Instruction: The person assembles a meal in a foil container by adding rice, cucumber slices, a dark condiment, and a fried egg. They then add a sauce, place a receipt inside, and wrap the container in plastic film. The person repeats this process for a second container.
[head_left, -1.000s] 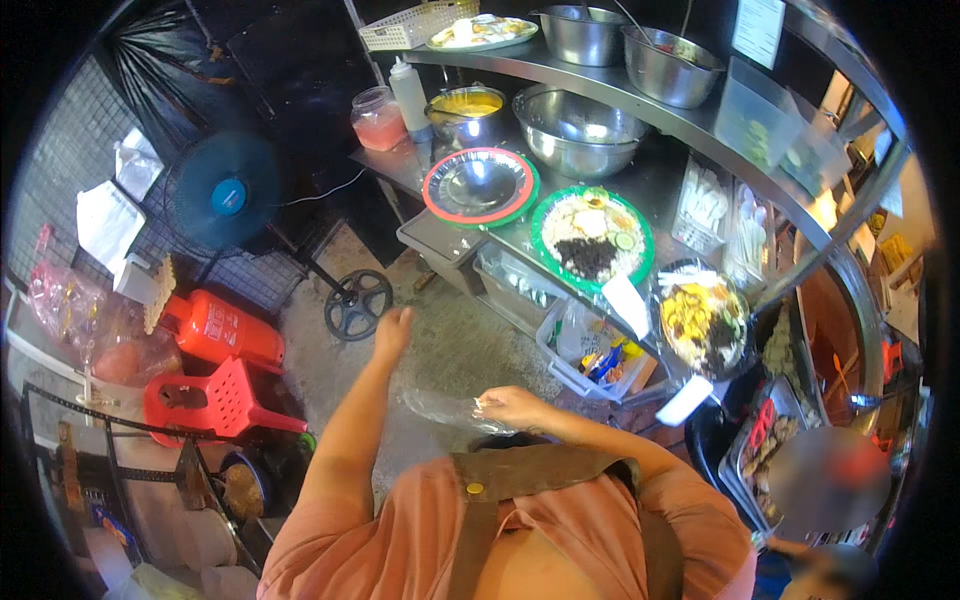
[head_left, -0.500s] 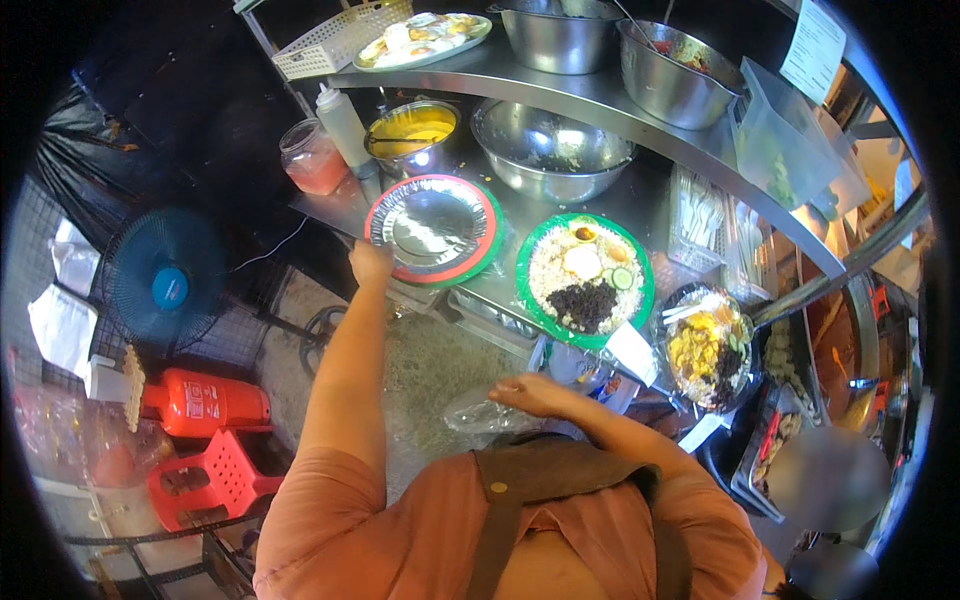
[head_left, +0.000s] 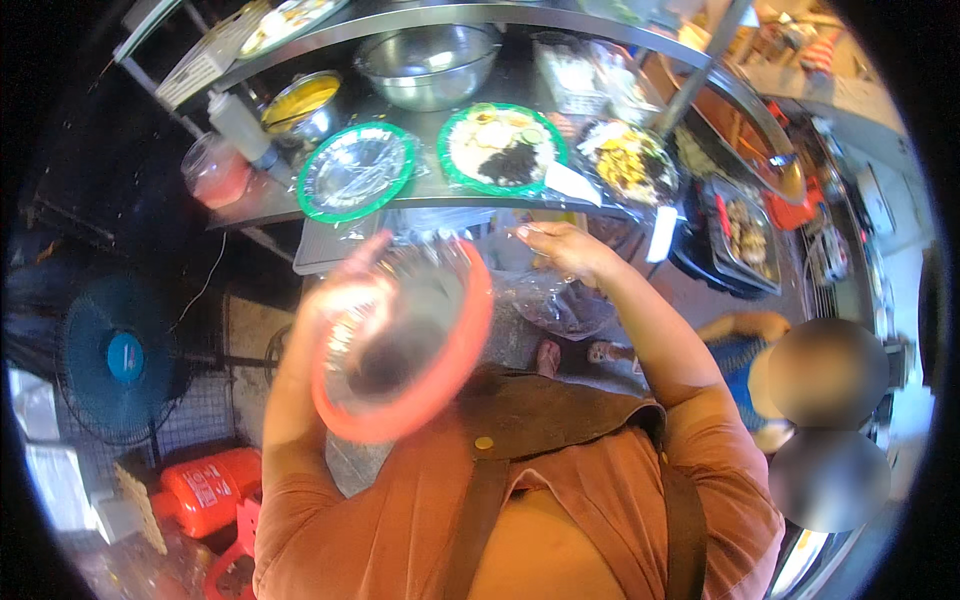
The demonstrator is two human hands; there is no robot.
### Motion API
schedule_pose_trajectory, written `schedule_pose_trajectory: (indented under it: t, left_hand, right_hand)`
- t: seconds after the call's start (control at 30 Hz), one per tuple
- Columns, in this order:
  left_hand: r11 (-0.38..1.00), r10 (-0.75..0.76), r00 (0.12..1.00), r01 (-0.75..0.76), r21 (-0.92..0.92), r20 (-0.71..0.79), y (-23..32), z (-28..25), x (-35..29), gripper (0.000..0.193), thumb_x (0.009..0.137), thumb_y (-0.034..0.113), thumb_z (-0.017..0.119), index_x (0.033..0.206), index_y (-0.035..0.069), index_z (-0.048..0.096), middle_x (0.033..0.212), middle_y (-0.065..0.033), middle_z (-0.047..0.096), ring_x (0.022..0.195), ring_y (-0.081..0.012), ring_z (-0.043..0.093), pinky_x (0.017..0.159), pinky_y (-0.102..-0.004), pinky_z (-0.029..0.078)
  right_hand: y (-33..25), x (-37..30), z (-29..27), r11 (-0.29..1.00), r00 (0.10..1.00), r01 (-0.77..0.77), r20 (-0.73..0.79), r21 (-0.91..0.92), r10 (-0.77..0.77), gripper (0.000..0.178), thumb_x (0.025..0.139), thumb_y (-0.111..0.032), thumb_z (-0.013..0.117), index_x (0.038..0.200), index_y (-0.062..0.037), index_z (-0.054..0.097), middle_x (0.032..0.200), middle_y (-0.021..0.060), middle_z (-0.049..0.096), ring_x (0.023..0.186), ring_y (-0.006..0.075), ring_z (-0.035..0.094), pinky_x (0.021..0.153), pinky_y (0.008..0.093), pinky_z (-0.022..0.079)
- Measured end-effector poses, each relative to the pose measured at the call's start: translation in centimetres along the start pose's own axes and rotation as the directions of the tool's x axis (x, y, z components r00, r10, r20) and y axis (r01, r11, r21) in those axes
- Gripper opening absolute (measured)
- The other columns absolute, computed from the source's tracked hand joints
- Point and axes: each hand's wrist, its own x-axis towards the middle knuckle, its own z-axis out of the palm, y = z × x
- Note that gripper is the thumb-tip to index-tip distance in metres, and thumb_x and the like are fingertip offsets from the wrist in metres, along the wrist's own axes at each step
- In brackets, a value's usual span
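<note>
My left hand (head_left: 352, 290), blurred by motion, grips a red-rimmed plate (head_left: 452, 362) that tilts in front of my chest; its middle looks dark and silvery. My right hand (head_left: 566, 250) pinches thin clear plastic (head_left: 550, 298), which hangs below the fingers and seems to spread toward the plate. On the steel counter ahead, a green plate (head_left: 357, 205) carries a shiny clear or silvery covering. To its right sits another green plate (head_left: 553, 178) with rice, a black food, egg and cucumber slices. Further right is a plate of rice with yellow and black food (head_left: 628, 165).
A steel bowl (head_left: 430, 68), a pot of yellow sauce (head_left: 302, 105), a squeeze bottle (head_left: 243, 128) and a pink jar (head_left: 215, 175) stand under a shelf. At left are a fan (head_left: 124, 357) and red gas cylinder (head_left: 210, 490). Another person (head_left: 745, 375) is at right.
The red-rimmed plate has left the green plate on the counter and come toward my chest in my left hand. My right hand has moved up and forward with clear plastic. The view has shifted.
</note>
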Motion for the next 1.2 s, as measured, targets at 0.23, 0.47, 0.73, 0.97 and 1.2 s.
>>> schedule_pose_trajectory:
  t: [0.23, 0.47, 0.73, 0.97, 1.2]
  left_hand:
    - [0.894, -0.429, 0.85, 0.351, 0.278, 0.305, -9.2, 7.5, 5.2, 0.098, 0.079, -0.003, 0.065, 0.149, 0.019, 0.0, 0.105, -0.0189, 0.061, 0.079, -0.0179, 0.062, 0.062, -0.0282, 0.051]
    - [0.816, -0.565, 0.743, 0.437, 0.379, 0.358, -10.3, 17.7, 7.4, 0.099, 0.08, -0.003, 0.066, 0.149, 0.018, -0.002, 0.108, -0.0206, 0.06, 0.084, -0.0185, 0.062, 0.065, -0.0282, 0.051]
    - [0.744, -0.554, 0.589, 0.031, 0.668, 0.589, -10.3, 34.5, 12.6, 0.1, 0.079, -0.003, 0.067, 0.148, 0.014, -0.003, 0.105, -0.0182, 0.063, 0.089, -0.0177, 0.062, 0.069, -0.0279, 0.051]
    - [0.574, -0.674, 0.491, -0.123, 0.81, 0.552, -15.5, 40.5, 17.2, 0.059, 0.08, 0.004, 0.068, 0.134, 0.003, 0.043, 0.107, -0.0106, 0.064, 0.091, -0.0161, 0.062, 0.074, -0.0271, 0.05]
    - [0.812, -0.506, 0.785, 0.293, 0.505, 0.357, -15.0, 34.6, 9.9, 0.043, 0.08, 0.009, 0.066, 0.118, -0.007, 0.052, 0.089, -0.0087, 0.064, 0.072, -0.0137, 0.063, 0.064, -0.0225, 0.051]
  right_hand:
    - [1.2, -9.9, -1.6, 0.977, 0.966, 0.166, 0.224, -0.134, -0.133, 0.042, 0.095, -0.038, 0.051, 0.122, -0.008, 0.061, 0.12, 0.0079, 0.059, 0.11, 0.0147, 0.05, 0.095, 0.0296, 0.039]
    - [4.4, -18.8, -6.3, 1.0, 0.968, 0.003, 0.25, -0.017, 0.001, 0.04, 0.093, -0.041, 0.053, 0.116, -0.0098, 0.064, 0.091, -0.0014, 0.063, 0.079, 0.0083, 0.052, 0.068, 0.023, 0.043]
    - [9.5, -27.1, -14.8, 0.977, 1.0, 0.032, 0.005, -0.212, -0.031, 0.048, 0.094, -0.045, 0.046, 0.12, -0.0083, 0.06, 0.11, 0.0124, 0.064, 0.094, 0.0219, 0.058, 0.083, 0.036, 0.046]
    - [8.5, -34.0, -17.4, 0.988, 0.987, 0.15, -0.059, 0.041, -0.147, 0.035, 0.094, -0.034, 0.052, 0.115, -0.0082, 0.063, 0.102, 0.0121, 0.066, 0.088, 0.0168, 0.06, 0.078, 0.0325, 0.048]
    - [11.6, -35.3, -14.5, 0.881, 0.902, 0.178, -0.284, -0.439, -0.324, 0.021, 0.081, -0.02, 0.058, 0.098, -0.0135, 0.07, 0.092, 0.0152, 0.066, 0.089, 0.0323, 0.063, 0.079, 0.0419, 0.049]
